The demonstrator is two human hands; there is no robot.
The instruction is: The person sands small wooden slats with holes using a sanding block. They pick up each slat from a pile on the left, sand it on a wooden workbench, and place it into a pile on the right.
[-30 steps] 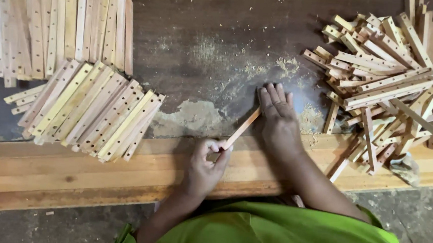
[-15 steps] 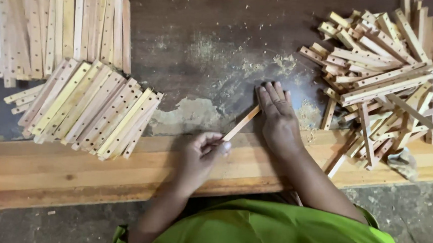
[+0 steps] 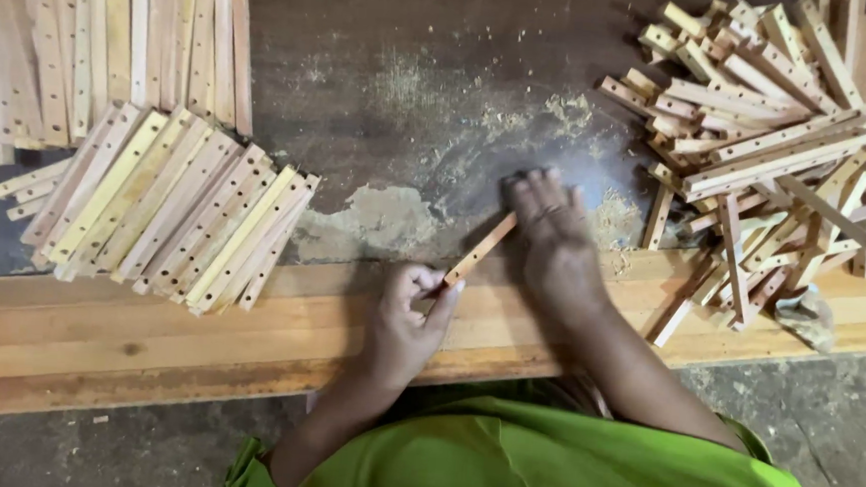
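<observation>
My left hand [image 3: 410,317] pinches the near end of a thin wooden strip [image 3: 481,248] that slants up to the right over the dark worktop [image 3: 411,112]. My right hand [image 3: 549,236] lies flat, fingers together, pressing on the strip's far end; whatever is under the palm is hidden. Sawdust [image 3: 561,111] is scattered just beyond the fingertips.
A neat fan of drilled wooden strips [image 3: 169,212] lies at the left, with a second row [image 3: 105,43] behind it. A loose heap of strips [image 3: 770,144] fills the right. A light wooden plank [image 3: 147,336] forms the near edge, with a crumpled rag [image 3: 804,316] on it.
My right hand has slid a little along the strip and looks blurred. The left hand keeps its pinch on the near end. The view has shifted slightly.
</observation>
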